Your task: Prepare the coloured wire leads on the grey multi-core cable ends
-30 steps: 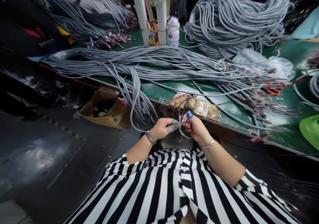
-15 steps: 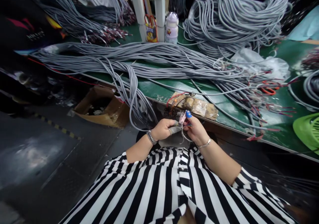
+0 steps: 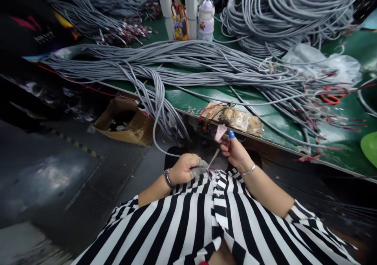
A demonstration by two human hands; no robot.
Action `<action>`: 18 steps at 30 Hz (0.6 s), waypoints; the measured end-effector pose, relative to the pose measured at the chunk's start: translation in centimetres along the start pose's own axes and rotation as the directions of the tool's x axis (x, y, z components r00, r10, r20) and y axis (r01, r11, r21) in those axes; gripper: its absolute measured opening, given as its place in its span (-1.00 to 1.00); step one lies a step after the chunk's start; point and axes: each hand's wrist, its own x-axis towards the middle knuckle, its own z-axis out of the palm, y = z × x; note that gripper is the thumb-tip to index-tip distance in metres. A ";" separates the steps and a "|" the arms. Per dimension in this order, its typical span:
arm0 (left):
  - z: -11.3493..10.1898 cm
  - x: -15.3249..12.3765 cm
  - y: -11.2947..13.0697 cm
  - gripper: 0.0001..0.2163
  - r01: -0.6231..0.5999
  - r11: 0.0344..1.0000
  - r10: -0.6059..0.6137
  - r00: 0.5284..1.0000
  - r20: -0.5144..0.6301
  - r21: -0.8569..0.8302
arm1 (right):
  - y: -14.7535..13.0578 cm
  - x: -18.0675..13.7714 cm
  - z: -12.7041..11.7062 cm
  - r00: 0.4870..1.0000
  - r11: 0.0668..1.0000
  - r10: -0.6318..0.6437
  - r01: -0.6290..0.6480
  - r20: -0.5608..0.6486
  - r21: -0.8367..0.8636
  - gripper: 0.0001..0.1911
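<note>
My left hand (image 3: 185, 168) is closed low over my striped lap, pinching the end of a grey cable (image 3: 157, 133) that hangs down from the table. My right hand (image 3: 234, 150), with a blue cover on one fingertip, is raised a little higher and pinches a small pale pink strip (image 3: 220, 132). A thin strand runs taut between the two hands. Just beyond them, on the table edge, lies a worn brown pad (image 3: 235, 119) with red wire ends on it.
Long bundles of grey cable (image 3: 176, 63) cover the green table (image 3: 265, 117), with a big coil (image 3: 282, 13) at the back right. Orange-handled scissors (image 3: 330, 98), a plastic bag (image 3: 321, 63), a small bottle (image 3: 205, 19), white posts and a cardboard box (image 3: 125, 121) on the floor surround me.
My hands have drawn apart: the left dropped toward my lap, the right stayed up with the pink strip, and the strand between them stretched out. The view shifted slightly.
</note>
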 end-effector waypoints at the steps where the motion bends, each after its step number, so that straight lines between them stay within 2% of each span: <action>1: -0.1 -0.3 0.1 -0.79 0.008 1.000 -0.007 0.999 -0.032 0.025 | 0.1 -0.1 0.0 1.000 1.000 0.012 -0.012 0.011 -0.005 -0.46; 6: -1.0 -0.8 -0.3 -0.83 -0.008 0.991 0.032 0.984 -0.178 0.134 | -0.1 -0.5 0.4 0.991 0.998 0.058 -0.053 0.122 -0.038 -0.45; 10: -1.1 0.4 -0.7 -0.85 -0.055 0.981 0.092 0.976 -0.199 0.186 | -1.2 -0.8 1.5 0.978 0.999 0.030 -0.022 0.209 -0.041 -0.41; 14: -0.6 2.2 -0.9 -0.85 0.003 0.975 0.045 0.976 -0.212 0.221 | -1.9 -0.5 2.4 0.987 0.997 -0.016 0.028 0.159 -0.076 -0.45; 18: -0.1 3.4 -1.5 -0.83 0.044 0.971 0.010 0.975 -0.222 0.235 | -1.4 0.0 2.4 0.993 0.990 -0.066 0.077 0.098 -0.116 -0.48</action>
